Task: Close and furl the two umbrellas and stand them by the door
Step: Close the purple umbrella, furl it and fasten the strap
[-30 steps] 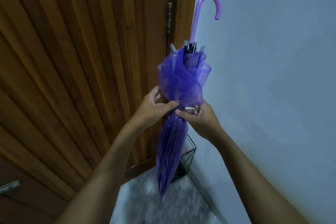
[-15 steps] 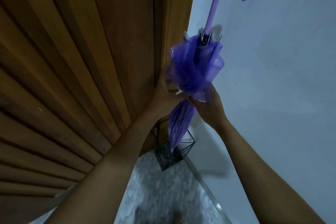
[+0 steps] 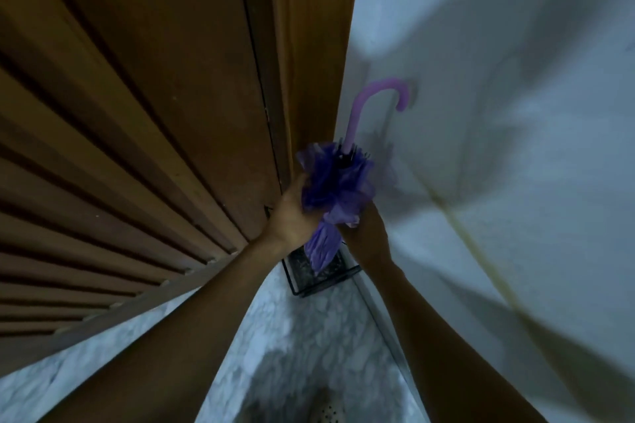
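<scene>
The purple umbrella (image 3: 335,189) is held almost upright at the centre of the frame, between the wooden door (image 3: 154,113) on the left and the pale wall (image 3: 515,182) on the right. Its hooked handle (image 3: 378,93) points upward. Its tip is seen against the black wire stand (image 3: 319,275) on the marble floor (image 3: 309,336). Whether the tip is already inside the stand cannot be told through the blur.

The umbrella is judged to be light. The thin translucent canopy is soft and probably slippery, and it puffs out loosely above the grip, while the shaft and ribs are stiff. The gathered waist below that puff is the best place to hold it, since the folds are kept furled there. The stiff handle would serve for lowering.

The waist is gripped by both hands. The left hand (image 3: 292,216) is curled round its left side, and the right hand (image 3: 364,233) is wrapped round it from the right, though its fingertips are hidden.

Compared with half a second ago, the umbrella has been brought lower in the frame. The handle, then at the top edge, is now near mid-height, and the tip has been carried down to the stand. The two-handed grip at the waist is unchanged.
</scene>
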Available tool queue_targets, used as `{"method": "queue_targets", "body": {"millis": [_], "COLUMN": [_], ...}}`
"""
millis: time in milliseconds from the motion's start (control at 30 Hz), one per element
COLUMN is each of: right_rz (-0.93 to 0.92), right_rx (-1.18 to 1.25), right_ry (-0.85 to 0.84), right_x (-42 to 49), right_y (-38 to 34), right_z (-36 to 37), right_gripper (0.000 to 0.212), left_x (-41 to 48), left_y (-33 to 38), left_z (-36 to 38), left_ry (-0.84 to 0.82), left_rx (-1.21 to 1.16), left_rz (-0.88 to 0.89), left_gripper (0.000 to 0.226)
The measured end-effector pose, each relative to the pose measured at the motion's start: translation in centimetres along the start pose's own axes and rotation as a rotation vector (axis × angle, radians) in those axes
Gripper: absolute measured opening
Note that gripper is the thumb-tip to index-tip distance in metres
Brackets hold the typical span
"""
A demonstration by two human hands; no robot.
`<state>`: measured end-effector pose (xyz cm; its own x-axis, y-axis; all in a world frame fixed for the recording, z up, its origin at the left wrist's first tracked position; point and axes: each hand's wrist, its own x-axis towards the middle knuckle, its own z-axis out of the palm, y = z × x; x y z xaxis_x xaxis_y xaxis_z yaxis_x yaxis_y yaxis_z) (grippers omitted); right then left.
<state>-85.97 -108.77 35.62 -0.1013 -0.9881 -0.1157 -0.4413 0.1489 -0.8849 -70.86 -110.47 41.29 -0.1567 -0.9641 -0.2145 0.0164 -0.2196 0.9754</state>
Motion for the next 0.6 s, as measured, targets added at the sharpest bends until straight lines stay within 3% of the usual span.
{"method": "queue_targets", "body": {"millis": [133, 233, 367, 500, 600], "right_rz": [0.051, 0.096, 0.147, 0.126, 0.162], "right_rx": [0.086, 0.141, 0.032, -0.082, -0.124], "right_ry": [-0.116, -0.15, -0.163, -0.133, -0.172], "right_x": [0.9, 1.2, 1.2, 1.6, 2.0], "right_y": [3.1, 4.9, 6.4, 8.3, 8.9], "right_z": [1.7, 3.0, 3.9, 4.8, 5.1], "right_gripper": [0.065, 0.07, 0.048, 0.041, 0.038], "left_x": [1.6, 2.5, 3.8, 4.4, 4.9], "left_y": [-6.0, -8.6, -10.7, -11.9, -13.1], "left_z": [-1.0, -1.2, -0.6, 0.0, 0.3], "left_ry": [0.04, 0.06, 0.009, 0.049, 0.085], "left_rx": [0.189, 0.375, 0.354, 0.388, 0.382], "left_rz": [-0.06, -0.071, -0.164, -0.187, -0.323], "left_gripper": [0.053, 0.041, 0.041, 0.042, 0.044]}}
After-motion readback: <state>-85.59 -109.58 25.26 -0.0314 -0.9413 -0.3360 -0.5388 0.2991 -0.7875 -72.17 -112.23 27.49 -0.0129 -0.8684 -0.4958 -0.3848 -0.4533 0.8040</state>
